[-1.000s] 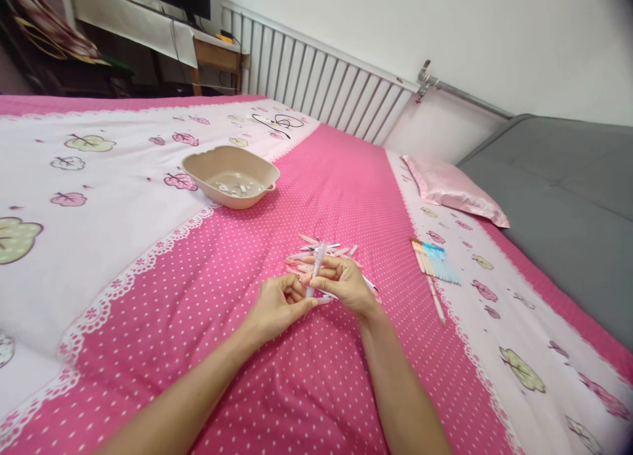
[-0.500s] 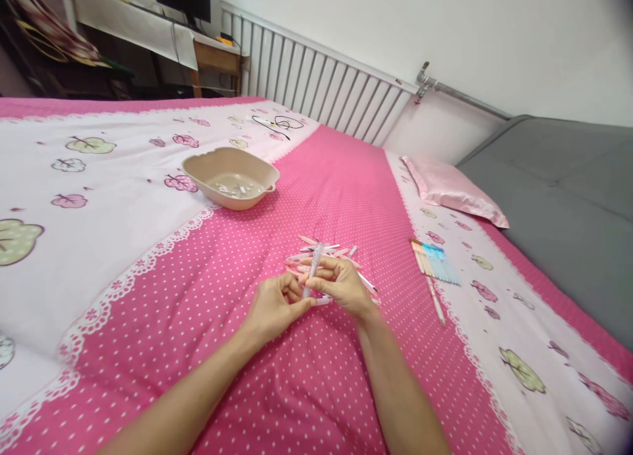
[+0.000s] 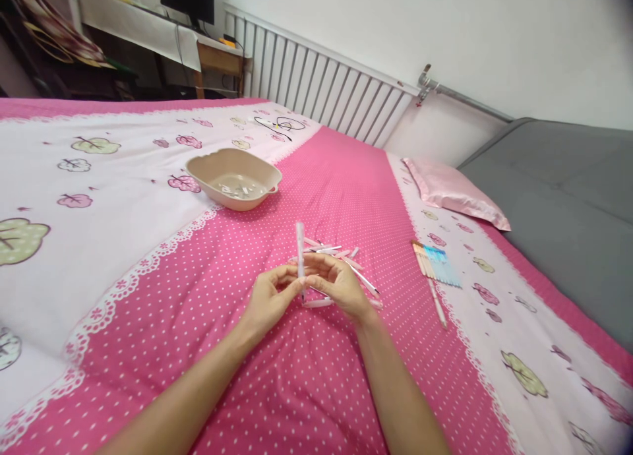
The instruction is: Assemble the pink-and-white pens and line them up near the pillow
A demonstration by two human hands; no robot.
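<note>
Hands, 2. Left hand (image 3: pixel 270 298): fingers closed, thumb and fingertips pinched about the lower part of a pen. Right hand (image 3: pixel 343 287): thumb against the same pen, remaining fingers curved behind it and grouped together; the thumb tips of both hands nearly meet.

Held pen (image 3: pixel 299 241), 1: pale, slim, near upright above the bed cover, upper end clear of the hands, dark tip downward.

Loose pens (image 3: pixel 363 277), 1 pile: pink, white and pale, crossing at various angles just beyond and under the right hand; partly hidden, count not possible.

Pen row (image 3: pixel 435 264), 1: set side by side to the right, orange-toned at one end, pale blue across the rest.

Single pen (image 3: pixel 438 304), 1: pale pink, lying just below the row.

Basin (image 3: pixel 198 171), 1: beige, beyond the left hand, small pale pieces on its floor, too small to identify.

Bed cover (image 3: pixel 316 402), 1: pink with white dots, white panels with printed trees at 2 sides.

Pillow (image 3: pixel 457 194), 1: pink, satiny, beside a grey headboard (image 3: pixel 554 171).
</note>
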